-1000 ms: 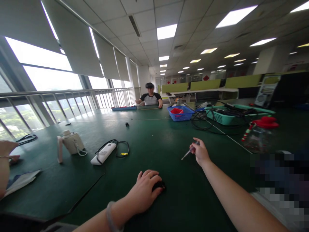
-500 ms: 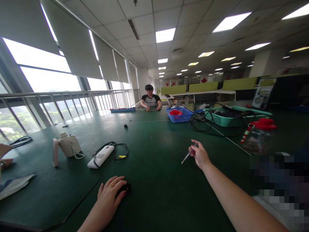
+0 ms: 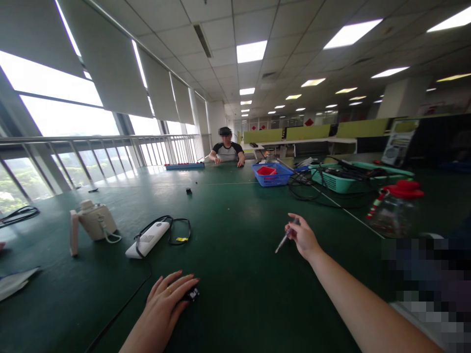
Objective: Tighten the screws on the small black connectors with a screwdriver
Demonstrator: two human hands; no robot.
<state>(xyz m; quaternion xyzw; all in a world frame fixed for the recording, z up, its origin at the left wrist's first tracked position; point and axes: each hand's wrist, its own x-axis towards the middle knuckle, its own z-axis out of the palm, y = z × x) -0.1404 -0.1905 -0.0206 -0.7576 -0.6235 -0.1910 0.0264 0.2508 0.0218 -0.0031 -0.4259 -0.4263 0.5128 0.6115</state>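
Seen over a green table point(image 3: 235, 264) with both arms stretched forward. At lower left, resting left hand point(image 3: 166, 298) palm down, knuckles gently arched, aimed up and to the right from the bottom edge. Extending long fingers close together, one wearing a ring point(image 3: 169, 290), with thumb set apart beneath them. Baring a black block point(image 3: 193, 293) in the gap between fingertips and thumb, low at the table; too much covered to tell whether pinched or only touched. At right, slanting right forearm point(image 3: 362, 300) inward from the lower edge, wrist nearly straight. Pinching a screwdriver point(image 3: 283, 240) by the handle between thumb and curled fingers of right hand point(image 3: 306, 240), with one finger stretched past it. Angling the shaft down and to the left, tip near the table; cannot tell whether touching. Holding both hands well apart, with left just short of a white box point(image 3: 149, 239) and right short of a blue basket point(image 3: 274, 180). Seated across, a person point(image 3: 228, 149)
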